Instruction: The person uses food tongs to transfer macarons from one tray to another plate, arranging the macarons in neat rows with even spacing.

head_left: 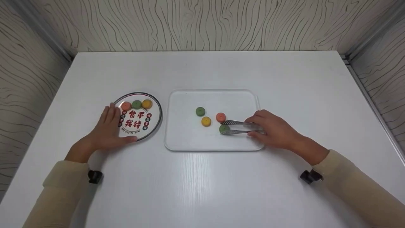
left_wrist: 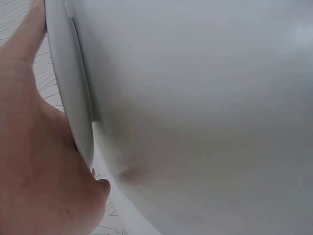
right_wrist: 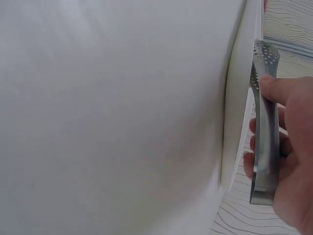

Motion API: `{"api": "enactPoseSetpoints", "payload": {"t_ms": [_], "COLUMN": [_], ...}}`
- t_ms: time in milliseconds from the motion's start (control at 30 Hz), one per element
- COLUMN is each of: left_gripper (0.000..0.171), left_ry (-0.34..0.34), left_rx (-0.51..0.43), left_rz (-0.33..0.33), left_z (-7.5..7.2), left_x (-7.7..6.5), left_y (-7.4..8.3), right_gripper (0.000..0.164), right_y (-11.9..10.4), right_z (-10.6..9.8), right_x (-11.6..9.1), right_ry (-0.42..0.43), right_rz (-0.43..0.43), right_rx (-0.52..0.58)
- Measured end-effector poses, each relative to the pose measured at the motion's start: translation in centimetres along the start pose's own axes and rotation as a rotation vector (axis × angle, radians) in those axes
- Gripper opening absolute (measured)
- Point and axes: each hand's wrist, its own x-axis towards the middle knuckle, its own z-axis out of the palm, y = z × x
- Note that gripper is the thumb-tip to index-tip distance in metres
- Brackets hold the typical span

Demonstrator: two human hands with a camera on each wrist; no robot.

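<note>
My right hand (head_left: pixel 272 129) grips metal food tongs (head_left: pixel 235 131) with perforated tips, thumb along one arm in the right wrist view. The tongs' two tips are spread, and one overlaps a green round piece (head_left: pixel 223 129) on the white tray (head_left: pixel 186 139). Just beyond the other tip lies an orange piece (head_left: pixel 221 117). A yellow piece (head_left: pixel 206 121) and another green piece (head_left: pixel 200 111) sit farther left. My left hand (head_left: pixel 109 129) rests against the near-left rim of a round plate (head_left: pixel 148 128), fingers extended and thumb spread along the edge.
Along the plate's far side stand an orange piece (head_left: pixel 126 106), a green piece (head_left: pixel 136 104) and a yellow piece (head_left: pixel 147 104) in a row. Red characters mark the plate's middle. The white table (head_left: pixel 202 183) meets a wood-patterned panel (head_left: pixel 202 25) at the back.
</note>
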Motion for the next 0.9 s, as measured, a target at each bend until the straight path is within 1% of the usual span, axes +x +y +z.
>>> {"api": "enactPoseSetpoints", "payload": {"t_ms": [167,400,667,900], "left_gripper": [0.132,0.132,0.131,0.132], "left_ry": [0.002,0.001,0.003,-0.001], "left_rx": [0.000,0.004,-0.001,0.004], "left_rz": [0.000,0.001,-0.006,-0.007], "left_z": [-0.02,-0.07,-0.16,-0.19], "left_x": [0.03,0.20,0.09,0.07], "left_y": [0.06,0.17,0.33,0.42], "right_gripper": [0.033,0.032,0.033,0.032], "right_y": [0.37,0.69,0.57,0.72], "right_z": [-0.19,-0.34,-0.35,-0.33], "right_x": [-0.31,-0.88,-0.63,-0.67], "right_ry": [0.006,0.041,0.010,0.040], "right_rz": [0.010,0.005,0.027,-0.003], "right_rx": [-0.005,-0.022,-0.028,-0.034]}}
